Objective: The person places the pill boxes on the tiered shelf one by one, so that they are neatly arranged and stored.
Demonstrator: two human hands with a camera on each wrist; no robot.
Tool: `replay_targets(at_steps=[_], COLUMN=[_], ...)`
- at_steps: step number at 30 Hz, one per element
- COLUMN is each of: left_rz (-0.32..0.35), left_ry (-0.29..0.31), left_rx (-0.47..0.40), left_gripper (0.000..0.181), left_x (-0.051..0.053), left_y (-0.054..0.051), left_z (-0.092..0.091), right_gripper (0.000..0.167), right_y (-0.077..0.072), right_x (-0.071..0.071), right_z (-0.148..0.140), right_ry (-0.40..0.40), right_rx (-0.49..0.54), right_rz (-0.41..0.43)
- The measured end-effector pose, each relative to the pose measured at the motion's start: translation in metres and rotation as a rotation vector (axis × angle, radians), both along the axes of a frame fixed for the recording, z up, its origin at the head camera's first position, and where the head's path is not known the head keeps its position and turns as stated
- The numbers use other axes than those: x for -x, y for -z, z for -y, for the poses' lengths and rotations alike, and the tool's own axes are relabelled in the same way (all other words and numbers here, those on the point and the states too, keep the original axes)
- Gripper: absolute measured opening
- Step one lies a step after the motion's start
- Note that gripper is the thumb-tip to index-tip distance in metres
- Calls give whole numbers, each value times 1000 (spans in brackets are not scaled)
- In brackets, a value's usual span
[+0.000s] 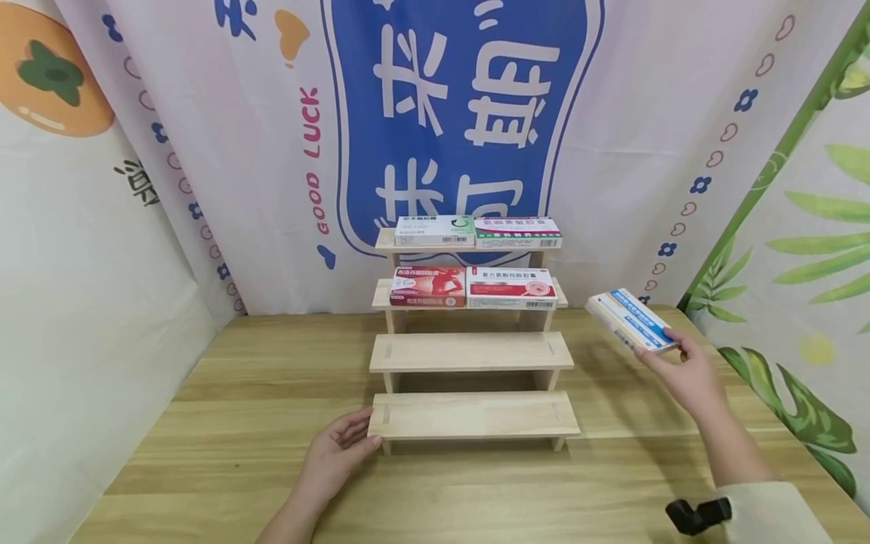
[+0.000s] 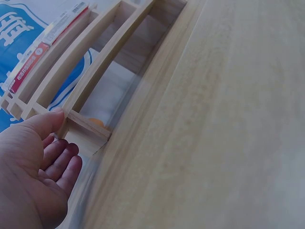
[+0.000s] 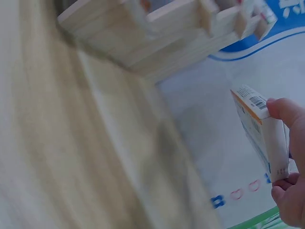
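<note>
A stepped wooden display rack (image 1: pixel 472 351) stands on the table. At its lowest step's left end is my left hand (image 1: pixel 340 457), thumb at the front corner and fingers curled by the edge; the left wrist view shows this hand (image 2: pixel 40 167) from close up. To the right of the rack, my right hand (image 1: pixel 689 374) pinches a white and blue medicine box (image 1: pixel 632 321) by its near end, above the table. In the right wrist view, thumb and fingers hold opposite edges of the box (image 3: pixel 276 145). The two lower steps are bare.
The top step bears a white-green medicine box (image 1: pixel 433 230) and a white, pink and green one (image 1: pixel 518 233). Below them sit a red box (image 1: pixel 428 287) and a white-red box (image 1: pixel 511 288). A printed curtain (image 1: pixel 612 151) hangs behind the wooden table (image 1: pixel 272 378).
</note>
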State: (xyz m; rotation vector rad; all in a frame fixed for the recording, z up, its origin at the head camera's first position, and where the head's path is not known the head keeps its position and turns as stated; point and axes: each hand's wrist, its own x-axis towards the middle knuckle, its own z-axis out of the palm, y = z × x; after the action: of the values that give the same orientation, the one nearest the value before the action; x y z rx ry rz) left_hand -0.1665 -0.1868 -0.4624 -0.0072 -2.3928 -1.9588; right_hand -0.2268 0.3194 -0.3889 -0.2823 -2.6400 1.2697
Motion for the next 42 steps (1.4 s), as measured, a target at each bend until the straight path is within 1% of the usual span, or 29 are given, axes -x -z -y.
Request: replay_targets(at_steps=[3, 6, 10, 15, 17, 21, 26, 30, 34, 36, 39, 42], left_rz=[16, 27, 6, -15, -16, -6, 6, 11, 18, 20, 21, 20], left_ry=[-7, -15, -10, 4, 7, 3, -2, -4, -8, -8, -6, -8], left_rx=[7, 14, 26, 10, 6, 10, 13, 8, 7, 9, 7, 3], left_gripper=[50, 50, 50, 50, 50, 50, 50, 50, 49, 49, 49, 49], left_x=[2, 4, 6, 6, 6, 5, 4, 4, 2, 2, 1, 0], left_y=[0, -1, -5, -8, -8, -8, -7, -5, -4, -3, -1, 0], left_z=[1, 1, 1, 1, 1, 1, 1, 1, 0, 0, 0, 0], right_gripper=[83, 80, 78, 71, 70, 67, 68, 67, 62, 60, 60, 61], right_y=[-20, -39, -62, -80, -86, -94, -98, -95, -85, -78, -67, -55], right_x=[-7, -13, -20, -26, -27, -29, -28, -27, -24, -22, -18, -14], right_z=[2, 6, 11, 20, 26, 44, 76, 101, 125, 135, 150, 163], right_ry=[-31, -46, -84, -183, -228, -334, -462, -542, -606, -629, -660, -678], right_rx=[44, 30, 15, 12, -2, 13, 43, 65, 81, 92, 108, 94], right_rz=[-59, -97, -115, -121, -119, -130, -146, -144, -148, -134, -96, -52])
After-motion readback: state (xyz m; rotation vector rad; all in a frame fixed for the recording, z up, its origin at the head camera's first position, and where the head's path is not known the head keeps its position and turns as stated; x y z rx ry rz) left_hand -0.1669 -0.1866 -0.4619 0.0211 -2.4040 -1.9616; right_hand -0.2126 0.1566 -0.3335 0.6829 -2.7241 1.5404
